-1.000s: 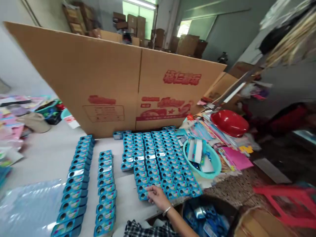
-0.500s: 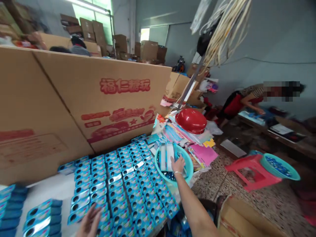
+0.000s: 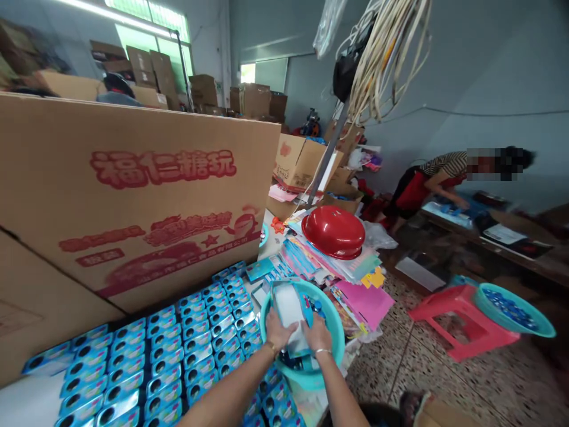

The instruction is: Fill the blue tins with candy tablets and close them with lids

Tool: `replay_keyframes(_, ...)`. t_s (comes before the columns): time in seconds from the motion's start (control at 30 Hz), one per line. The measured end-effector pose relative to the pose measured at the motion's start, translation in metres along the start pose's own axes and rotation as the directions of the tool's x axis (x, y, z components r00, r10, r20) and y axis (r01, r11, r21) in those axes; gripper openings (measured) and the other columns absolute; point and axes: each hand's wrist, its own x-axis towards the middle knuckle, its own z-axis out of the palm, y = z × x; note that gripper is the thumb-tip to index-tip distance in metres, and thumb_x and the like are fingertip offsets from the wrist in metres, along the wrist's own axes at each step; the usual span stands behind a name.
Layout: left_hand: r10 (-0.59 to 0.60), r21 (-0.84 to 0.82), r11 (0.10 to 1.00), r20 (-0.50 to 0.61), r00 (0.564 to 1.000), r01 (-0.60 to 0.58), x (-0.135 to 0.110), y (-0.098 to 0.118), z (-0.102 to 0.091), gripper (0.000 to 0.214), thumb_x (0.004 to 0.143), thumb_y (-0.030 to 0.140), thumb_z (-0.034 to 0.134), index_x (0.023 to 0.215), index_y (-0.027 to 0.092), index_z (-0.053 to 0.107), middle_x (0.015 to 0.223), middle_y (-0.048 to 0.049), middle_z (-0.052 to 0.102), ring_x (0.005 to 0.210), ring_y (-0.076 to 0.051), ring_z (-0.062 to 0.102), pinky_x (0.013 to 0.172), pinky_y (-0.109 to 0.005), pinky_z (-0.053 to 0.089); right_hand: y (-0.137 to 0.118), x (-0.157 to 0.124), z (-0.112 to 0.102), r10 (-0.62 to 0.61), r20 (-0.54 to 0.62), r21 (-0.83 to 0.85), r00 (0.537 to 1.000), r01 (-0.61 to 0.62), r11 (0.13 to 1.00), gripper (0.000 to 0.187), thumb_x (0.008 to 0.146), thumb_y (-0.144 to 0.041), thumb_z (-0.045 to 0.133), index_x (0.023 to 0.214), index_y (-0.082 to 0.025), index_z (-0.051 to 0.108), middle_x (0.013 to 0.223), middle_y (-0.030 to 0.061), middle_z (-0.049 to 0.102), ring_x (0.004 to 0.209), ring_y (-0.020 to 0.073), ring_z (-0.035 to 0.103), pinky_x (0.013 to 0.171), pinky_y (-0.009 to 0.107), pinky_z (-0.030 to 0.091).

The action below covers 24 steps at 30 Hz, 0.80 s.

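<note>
The left hand (image 3: 278,333) and right hand (image 3: 317,334), both partly closed, grip a white-and-blue packet (image 3: 288,303) from opposite sides, the left thumb lying on its white face. The packet is between the hands, over a turquoise basin (image 3: 338,337) on the table (image 3: 35,400). Rows of blue boxes (image 3: 198,354) stand left of the hands; a red bowl (image 3: 333,231) lies beyond them.
</note>
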Motion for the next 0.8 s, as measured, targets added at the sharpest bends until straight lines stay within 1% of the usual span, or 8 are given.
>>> replay_keyframes(0.1, -0.022, 0.068, 0.997, -0.117, 0.993, 0.03, 0.007, -0.006, 0.011, 0.099, 0.06, 0.034, 0.075, 0.141, -0.002, 0.031, 0.141, -0.0291, 0.035, 0.139, -0.039, 0.029, 0.116, -0.04, 0.02, 0.003, -0.01, -0.012, -0.047, -0.071, 0.071, 0.996, 0.052, 0.996, 0.055, 0.084, -0.041, 0.048, 0.129, -0.011, 0.052, 0.129, 0.0202, 0.055, 0.117, 0.0329, 0.056, 0.096, 0.042, 0.043)
replay_keyframes(0.2, 0.081, -0.001, 0.997, -0.117, 0.99, -0.082, 0.007, -0.002, 0.003, 0.08, 0.071, 0.039, 0.066, 0.139, 0.007, 0.039, 0.13, -0.0209, 0.047, 0.122, -0.032, 0.049, 0.105, -0.038, 0.038, 0.002, -0.02, -0.034, -0.064, -0.169, 0.201, 0.983, 0.098, 0.975, 0.064, 0.079, -0.052, 0.053, 0.128, -0.011, 0.053, 0.127, 0.0199, 0.056, 0.122, 0.0349, 0.052, 0.1, 0.043, 0.041)
replay_keyframes(0.3, 0.172, -0.108, 0.977, -0.116, 0.978, -0.184, 0.007, 0.015, -0.015, 0.072, 0.073, 0.036, 0.064, 0.139, 0.014, 0.042, 0.13, -0.0173, 0.051, 0.114, -0.029, 0.055, 0.098, -0.038, 0.044, -0.009, -0.027, -0.057, -0.083, -0.251, 0.347, 0.964, 0.17, 0.923, 0.08, 0.07, -0.064, 0.06, 0.128, -0.009, 0.053, 0.13, 0.0206, 0.055, 0.126, 0.0354, 0.048, 0.105, 0.042, 0.037)
replay_keyframes(0.4, 0.175, -0.232, 0.95, -0.153, 0.973, -0.208, 0.007, 0.037, -0.046, 0.069, 0.072, 0.029, 0.063, 0.137, 0.018, 0.045, 0.132, -0.014, 0.056, 0.118, -0.028, 0.054, 0.101, -0.038, 0.043, -0.026, -0.03, -0.065, -0.073, -0.238, 0.525, 0.968, 0.191, 0.829, 0.078, 0.069, -0.067, 0.06, 0.124, -0.01, 0.057, 0.128, 0.0183, 0.059, 0.122, 0.0337, 0.051, 0.104, 0.039, 0.038)
replay_keyframes(0.5, 0.092, -0.357, 0.923, -0.161, 0.983, -0.145, 0.0, 0.048, -0.084, 0.061, 0.072, 0.028, 0.06, 0.132, 0.018, 0.051, 0.125, -0.0113, 0.063, 0.117, -0.028, 0.057, 0.1, -0.038, 0.045, -0.042, -0.033, -0.054, -0.054, -0.153, 0.708, 0.987, 0.148, 0.69, 0.068, 0.075, -0.068, 0.053, 0.115, -0.013, 0.063, 0.118, 0.0142, 0.066, 0.111, 0.0308, 0.058, 0.098, 0.037, 0.043)
replay_keyframes(0.6, 0.001, -0.456, 0.89, -0.013, 1.0, -0.007, -0.02, 0.045, -0.116, 0.057, 0.071, 0.025, 0.059, 0.127, 0.02, 0.055, 0.115, -0.0087, 0.069, 0.104, -0.029, 0.065, 0.089, -0.039, 0.052, -0.057, -0.038, -0.029, -0.019, -0.089, 0.8, 0.996, 0.083, 0.594, 0.065, 0.077, -0.068, 0.052, 0.109, -0.013, 0.065, 0.115, 0.0137, 0.068, 0.109, 0.0306, 0.059, 0.097, 0.038, 0.044)
replay_keyframes(0.7, -0.036, -0.458, 0.881, 0.184, 0.982, 0.118, -0.043, 0.037, -0.133, 0.052, 0.07, 0.024, 0.062, 0.121, 0.02, 0.06, 0.111, -0.0075, 0.071, 0.098, -0.03, 0.068, 0.081, -0.039, 0.056, -0.074, -0.049, -0.003, -0.036, 0.024, 0.856, 0.999, -0.002, 0.517, 0.065, 0.073, -0.07, 0.057, 0.109, -0.017, 0.067, 0.118, 0.011, 0.067, 0.115, 0.0316, 0.057, 0.099, 0.038, 0.043)
replay_keyframes(0.8, -0.054, -0.425, 0.899, 0.14, 0.989, 0.109, -0.053, 0.033, -0.139, 0.047, 0.069, 0.028, 0.069, 0.115, 0.02, 0.064, 0.114, -0.0075, 0.07, 0.103, -0.032, 0.066, 0.084, -0.039, 0.055, -0.09, -0.059, 0.014, -0.065, 0.166, 0.881, 0.984, -0.118, 0.457, 0.071, 0.072, -0.073, 0.058, 0.118, -0.02, 0.064, 0.127, 0.0096, 0.063, 0.127, 0.032, 0.049, 0.104, 0.041, 0.04)
